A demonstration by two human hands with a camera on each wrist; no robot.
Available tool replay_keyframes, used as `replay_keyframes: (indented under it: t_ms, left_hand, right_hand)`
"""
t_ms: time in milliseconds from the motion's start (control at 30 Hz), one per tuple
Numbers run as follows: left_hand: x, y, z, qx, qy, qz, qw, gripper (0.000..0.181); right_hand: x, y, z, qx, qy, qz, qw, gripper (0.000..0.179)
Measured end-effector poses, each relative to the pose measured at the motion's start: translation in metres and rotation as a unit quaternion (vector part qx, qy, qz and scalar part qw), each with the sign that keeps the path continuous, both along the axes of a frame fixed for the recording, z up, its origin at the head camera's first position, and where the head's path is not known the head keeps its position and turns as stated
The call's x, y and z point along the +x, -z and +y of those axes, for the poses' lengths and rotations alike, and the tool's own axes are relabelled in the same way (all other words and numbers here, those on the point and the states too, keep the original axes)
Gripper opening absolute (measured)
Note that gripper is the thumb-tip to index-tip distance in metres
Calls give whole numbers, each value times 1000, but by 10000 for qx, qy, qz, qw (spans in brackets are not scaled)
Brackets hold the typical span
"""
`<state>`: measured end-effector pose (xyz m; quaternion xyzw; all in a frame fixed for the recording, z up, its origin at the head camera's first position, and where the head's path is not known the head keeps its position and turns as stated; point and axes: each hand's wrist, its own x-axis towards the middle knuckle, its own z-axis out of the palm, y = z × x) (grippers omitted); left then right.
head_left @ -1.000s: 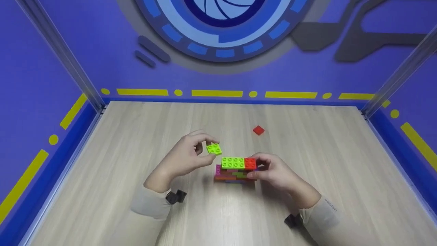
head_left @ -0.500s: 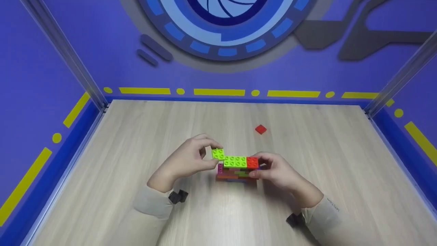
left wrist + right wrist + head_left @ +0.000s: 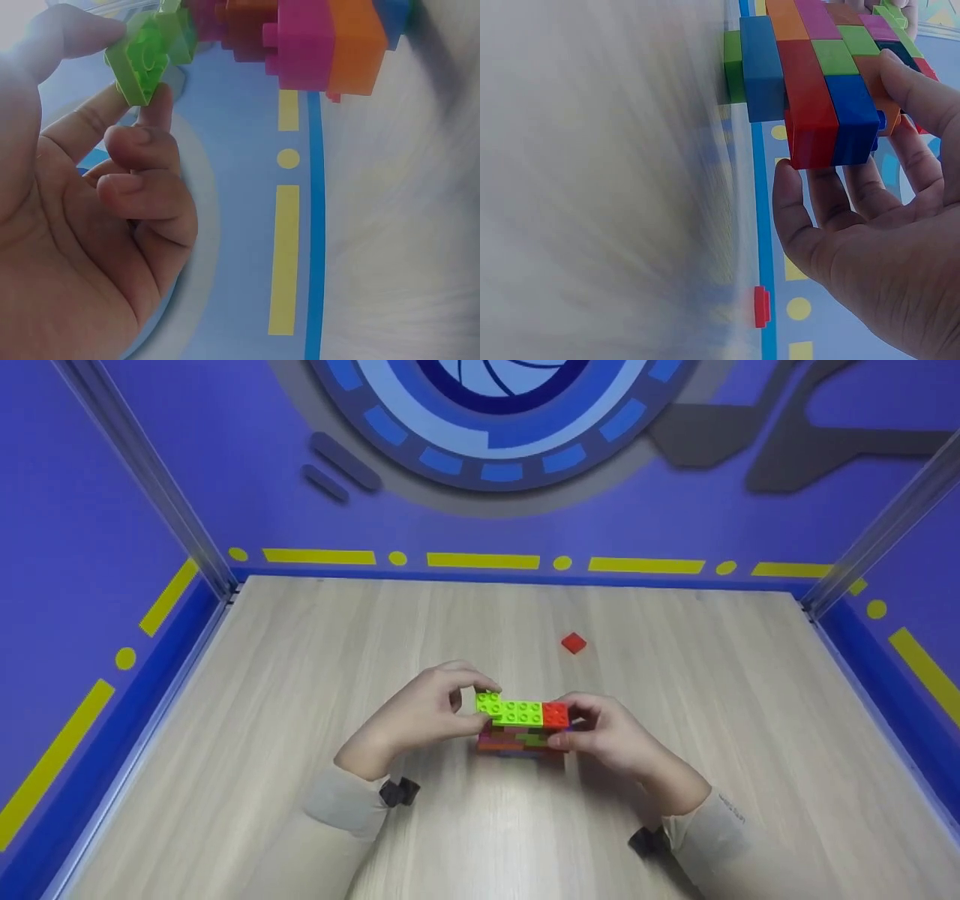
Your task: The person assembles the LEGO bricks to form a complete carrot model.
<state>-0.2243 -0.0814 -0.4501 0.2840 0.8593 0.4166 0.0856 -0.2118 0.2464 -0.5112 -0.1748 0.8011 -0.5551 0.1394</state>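
Between the thumb and fingertips of my left hand point(image 3: 427, 716) I pinch a small light green toy brick point(image 3: 136, 67), looking tilted in the left wrist view. It is at the left end of the top row of a multicoloured brick stack point(image 3: 510, 741), against or overlapping the green part; whether it is joined I cannot tell. That top row is light green with a red brick point(image 3: 556, 715) at the right end. My right hand point(image 3: 622, 739) holds the stack's right side, thumb on the near face. Its lowest bricks, blue point(image 3: 763, 71) and green point(image 3: 733, 67), are close to the tabletop.
One loose red brick point(image 3: 574, 643) lies on the wooden table point(image 3: 337, 637), beyond the stack. Blue-purple panels point(image 3: 480, 529) with yellow markings enclose the table at the back and both sides. A small black device point(image 3: 399, 792) sits at each wrist.
My left hand has moved right with the light green brick, from apart from the stack to the left end of its top row. My right hand keeps its hold on the stack.
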Motion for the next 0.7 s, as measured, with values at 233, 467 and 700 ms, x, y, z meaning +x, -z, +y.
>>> replay_keyframes:
  t_ms: [233,467,700]
  left_hand:
    - [0,3,2,-21,83,69,9999,39]
    - [0,4,3,30,89,10,10000,39]
    - [3,4,5,153,13,-288,9995,32]
  right_hand:
    - [0,0,-2,-57,10,24,10000,39]
    - [-1,0,-2,-37,17,35,10000,40]
    - [-1,0,-1,-37,-25,59,10000,39]
